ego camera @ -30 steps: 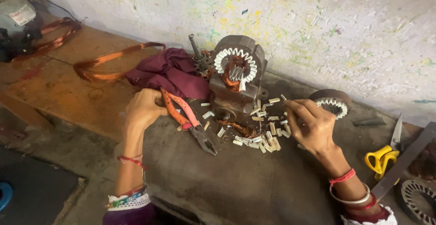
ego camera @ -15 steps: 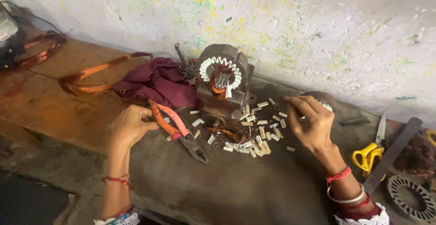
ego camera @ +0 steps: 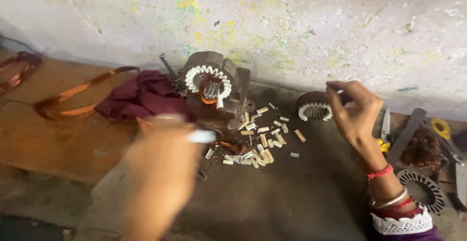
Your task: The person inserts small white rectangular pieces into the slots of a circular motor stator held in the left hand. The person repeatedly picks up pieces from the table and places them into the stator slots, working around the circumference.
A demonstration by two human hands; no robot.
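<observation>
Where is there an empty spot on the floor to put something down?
The dark floor in front of the little white strips, between the left hand and the right hand, is bare. The orange slab beside the maroon cloth has room too. It is crowded around the stator and by the scissors on the right.

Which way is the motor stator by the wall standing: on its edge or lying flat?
On its edge. The motor stator shows its round bore and ring of white slot liners facing the camera, beside the maroon cloth.

My left hand [ego camera: 160, 173] is a blur, so I can't tell what its fingers pinch. It hides the pliers. My right forearm runs off the bottom edge.
</observation>
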